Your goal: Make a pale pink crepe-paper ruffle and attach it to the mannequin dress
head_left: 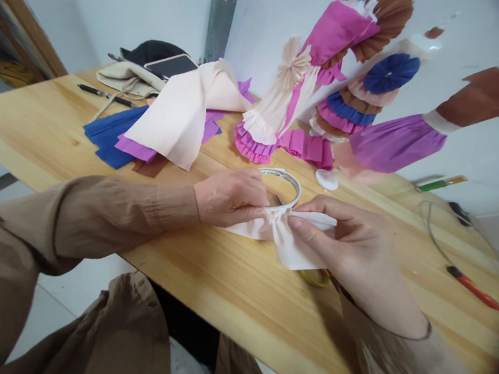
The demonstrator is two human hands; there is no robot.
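Cream paper piece [290, 245] is held low over the wooden table [231, 312], just in front of the tape roll [295, 185]. Its long axis runs roughly left to right between the two hands. The gathered edge is turned up and away, toward the roll, and the loose end hangs down toward the near table edge.

The tape roll lies flat. Inside its ring bare table is seen, plus a small dark tip that cannot be identified.

Left hand [231, 197] is closed narrow, fingertips pinched on the left end of the gathered edge. Right hand [352, 247] is pinched on the right part, thumb on top and fingers curled under the paper. A yellow ring [313, 278] is partly hidden beneath this hand.

Folded paper sheets [181, 115] in cream, blue and purple lie at the far left, well apart. Pleated paper figures [281, 109] stand behind the roll.
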